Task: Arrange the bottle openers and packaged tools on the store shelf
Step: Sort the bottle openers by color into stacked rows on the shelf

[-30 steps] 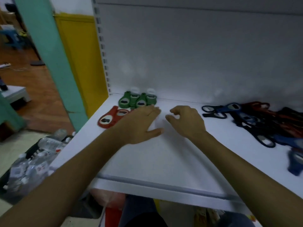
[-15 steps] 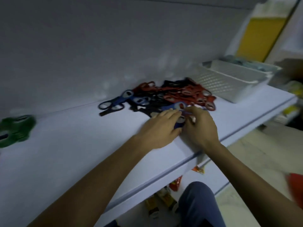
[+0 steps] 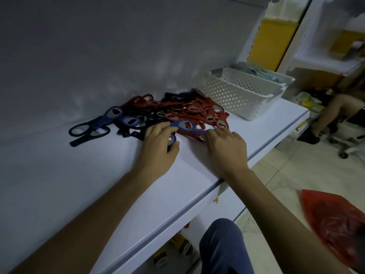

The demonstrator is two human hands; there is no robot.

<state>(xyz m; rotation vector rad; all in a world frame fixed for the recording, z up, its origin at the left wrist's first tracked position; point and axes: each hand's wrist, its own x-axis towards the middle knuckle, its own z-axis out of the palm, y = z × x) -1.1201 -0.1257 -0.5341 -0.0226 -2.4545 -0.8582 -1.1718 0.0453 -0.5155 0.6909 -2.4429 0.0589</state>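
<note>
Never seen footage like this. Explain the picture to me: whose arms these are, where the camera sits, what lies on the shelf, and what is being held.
There is no machine here. A person works with bare hands, and one wide-angle camera on their head looks forward and down, so both arms come in from the bottom. On the white shelf lies a tangled pile of bottle openers, red, black and blue, with a white perforated basket beside it on the right. The left hand grips a blue opener between thumb and fingers. The right hand has its fingertips at the handle end of a second blue opener lying on the pile; whether it pinches it is unclear.
</note>
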